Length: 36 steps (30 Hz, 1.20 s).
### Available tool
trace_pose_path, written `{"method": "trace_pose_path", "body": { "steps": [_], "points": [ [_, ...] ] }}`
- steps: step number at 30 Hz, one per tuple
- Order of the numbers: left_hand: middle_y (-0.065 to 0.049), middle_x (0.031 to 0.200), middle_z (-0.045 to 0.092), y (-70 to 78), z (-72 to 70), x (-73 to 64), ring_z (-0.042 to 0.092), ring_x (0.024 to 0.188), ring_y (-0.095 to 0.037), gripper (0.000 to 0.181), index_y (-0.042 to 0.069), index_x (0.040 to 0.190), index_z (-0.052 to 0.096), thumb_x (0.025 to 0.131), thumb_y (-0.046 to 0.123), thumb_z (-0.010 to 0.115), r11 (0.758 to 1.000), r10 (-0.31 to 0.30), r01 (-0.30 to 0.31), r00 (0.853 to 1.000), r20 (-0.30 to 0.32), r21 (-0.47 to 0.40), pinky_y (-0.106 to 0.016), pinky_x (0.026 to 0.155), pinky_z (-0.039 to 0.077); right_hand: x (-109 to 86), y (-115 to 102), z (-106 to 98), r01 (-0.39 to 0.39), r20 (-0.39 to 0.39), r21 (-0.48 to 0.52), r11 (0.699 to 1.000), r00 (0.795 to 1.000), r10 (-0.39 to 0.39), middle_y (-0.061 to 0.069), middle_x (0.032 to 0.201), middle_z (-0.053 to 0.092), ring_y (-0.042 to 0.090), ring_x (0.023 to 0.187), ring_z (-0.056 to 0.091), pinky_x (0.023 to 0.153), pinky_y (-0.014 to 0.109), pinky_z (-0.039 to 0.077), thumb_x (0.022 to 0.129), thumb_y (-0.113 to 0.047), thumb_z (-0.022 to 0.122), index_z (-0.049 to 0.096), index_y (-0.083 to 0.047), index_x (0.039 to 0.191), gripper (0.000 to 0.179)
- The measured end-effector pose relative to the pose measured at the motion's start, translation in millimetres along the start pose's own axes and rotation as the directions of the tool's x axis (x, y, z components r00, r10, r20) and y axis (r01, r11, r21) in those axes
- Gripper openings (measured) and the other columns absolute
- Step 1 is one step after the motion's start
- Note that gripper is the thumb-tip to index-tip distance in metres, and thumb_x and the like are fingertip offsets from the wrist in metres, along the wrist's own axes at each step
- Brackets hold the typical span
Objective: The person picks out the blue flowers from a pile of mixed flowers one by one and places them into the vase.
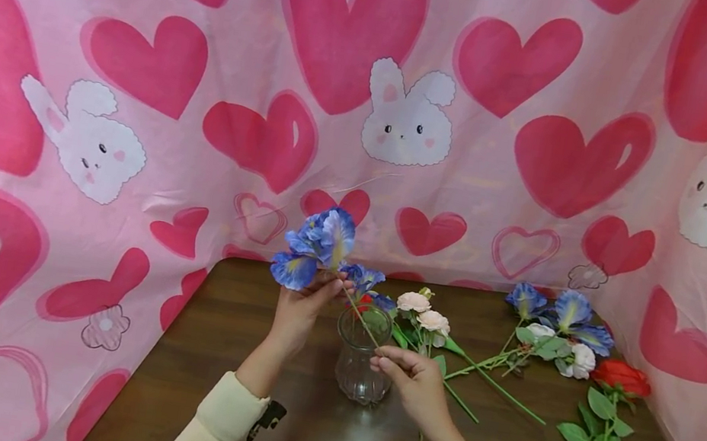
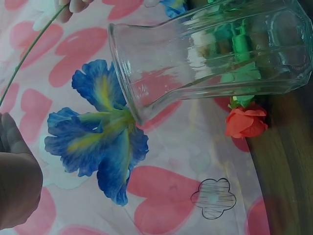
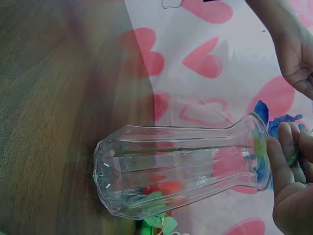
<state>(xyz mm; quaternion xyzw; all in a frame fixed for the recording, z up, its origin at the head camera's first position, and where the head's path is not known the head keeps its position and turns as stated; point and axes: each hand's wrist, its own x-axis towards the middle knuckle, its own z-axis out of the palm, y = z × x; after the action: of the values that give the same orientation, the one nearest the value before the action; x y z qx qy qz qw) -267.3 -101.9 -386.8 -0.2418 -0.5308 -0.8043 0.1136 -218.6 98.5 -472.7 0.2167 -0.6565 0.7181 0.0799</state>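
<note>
Vase [image 1: 363, 386] on the table [image 1: 204, 328] holds just one blue flower [image 2: 105, 137]; a second iris [image 1: 316, 244] slants near its mouth, its stem [image 1: 362, 320] pinched high by the left hand [image 1: 299, 311] and low by the right hand [image 1: 419, 387]. Other flowers [image 1: 571, 313], including a red rose [image 1: 622, 377], lie unplaced outside it.

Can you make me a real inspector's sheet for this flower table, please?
Surface: brown table.
Job's things: upright vase with a blue flower in it; held flower, also blue.
Clutter: only loose flowers, including a red flower and pale flowers.
Grips: left grip holds the held flower near its top; right grip pinches it lower down.
Cables: nothing seen.
Surroundings: pink cloth printed with hearts and bunnies.
</note>
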Motion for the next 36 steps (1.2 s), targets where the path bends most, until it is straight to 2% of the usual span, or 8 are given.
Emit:
{"method": "trace_pose_path", "body": {
  "steps": [3,7,13,19,22,26,29,36],
  "points": [
    [-0.006,0.090,0.073,0.4,-0.2,0.4,0.071,0.085,-0.019,0.026,0.010,0.096,0.073,0.093,-0.009,0.057,1.000,-0.005,0.005,1.000,-0.017,-0.019,-0.034,0.077,0.056,1.3,-1.1,0.2,-0.004,0.005,-0.003,1.000,1.000,0.004,0.030,0.093,0.067,0.016,0.083,0.070,0.077,0.035,0.056,0.092,0.004,0.061,0.062,0.020,0.105,0.021],
    [-0.007,0.089,0.073,3.0,-0.5,1.7,0.071,0.082,-0.020,0.017,0.007,0.095,0.070,0.091,-0.007,0.061,0.999,-0.010,0.007,0.999,-0.052,-0.047,-0.034,0.075,0.057,3.8,-4.3,-0.9,-0.032,0.003,-0.012,0.999,0.999,0.032,0.029,0.097,0.068,0.014,0.088,0.070,0.079,0.028,0.055,0.092,0.002,0.063,0.063,0.018,0.107,0.022],
    [-0.010,0.091,0.073,17.2,-6.3,5.1,0.071,0.081,-0.020,0.012,0.002,0.097,0.070,0.090,-0.006,0.064,0.999,0.016,-0.021,0.994,-0.104,-0.050,-0.034,0.075,0.057,8.5,-8.6,-8.7,-0.046,-0.021,-0.074,0.996,0.999,0.045,0.028,0.102,0.067,0.011,0.092,0.068,0.079,0.023,0.053,0.088,0.001,0.068,0.065,0.013,0.111,0.026],
    [-0.011,0.090,0.073,30.0,-17.5,6.6,0.071,0.082,-0.022,0.016,0.003,0.099,0.068,0.089,-0.008,0.063,0.997,0.070,-0.072,0.984,-0.161,-0.007,-0.036,0.076,0.057,12.6,-9.3,-18.1,-0.102,-0.116,-0.130,0.986,0.989,0.087,0.027,0.104,0.067,0.010,0.091,0.068,0.078,0.024,0.054,0.085,-0.003,0.073,0.067,0.009,0.110,0.027],
    [-0.012,0.090,0.073,32.4,-23.6,6.5,0.072,0.082,-0.023,0.016,-0.001,0.102,0.065,0.089,-0.010,0.063,0.994,0.103,-0.105,0.977,-0.186,0.000,-0.039,0.076,0.057,13.7,-7.1,-21.5,-0.143,-0.169,-0.151,0.978,0.979,0.117,0.024,0.106,0.068,0.009,0.090,0.067,0.077,0.024,0.054,0.084,-0.003,0.075,0.067,0.009,0.110,0.030],
    [-0.014,0.090,0.073,32.9,-31.1,5.5,0.072,0.082,-0.025,0.017,-0.004,0.101,0.066,0.088,-0.013,0.062,0.989,0.145,-0.150,0.968,-0.204,-0.012,-0.043,0.077,0.056,15.3,-1.2,-24.0,-0.171,-0.186,-0.174,0.970,0.973,0.138,0.024,0.109,0.067,0.018,0.095,0.068,0.078,0.025,0.054,0.083,-0.004,0.076,0.066,0.009,0.111,0.032],
    [-0.015,0.090,0.072,31.3,-35.3,3.4,0.072,0.081,-0.026,0.018,-0.001,0.100,0.069,0.088,-0.013,0.062,0.986,0.163,-0.167,0.964,-0.209,-0.003,-0.043,0.076,0.056,16.9,4.1,-23.9,-0.185,-0.177,-0.215,0.959,0.973,0.148,0.023,0.111,0.066,0.026,0.101,0.066,0.083,0.027,0.053,0.082,-0.006,0.078,0.066,0.007,0.112,0.035],
    [-0.016,0.091,0.072,17.4,-42.3,-6.6,0.072,0.080,-0.025,0.018,-0.001,0.100,0.068,0.086,-0.012,0.065,0.990,0.139,-0.140,0.955,-0.261,0.015,-0.041,0.075,0.056,18.9,21.1,-21.1,-0.203,-0.142,-0.365,0.909,0.977,0.161,0.018,0.120,0.065,0.031,0.113,0.060,0.093,0.041,0.049,0.079,-0.016,0.082,0.063,0.002,0.123,0.051]
  ]
}}
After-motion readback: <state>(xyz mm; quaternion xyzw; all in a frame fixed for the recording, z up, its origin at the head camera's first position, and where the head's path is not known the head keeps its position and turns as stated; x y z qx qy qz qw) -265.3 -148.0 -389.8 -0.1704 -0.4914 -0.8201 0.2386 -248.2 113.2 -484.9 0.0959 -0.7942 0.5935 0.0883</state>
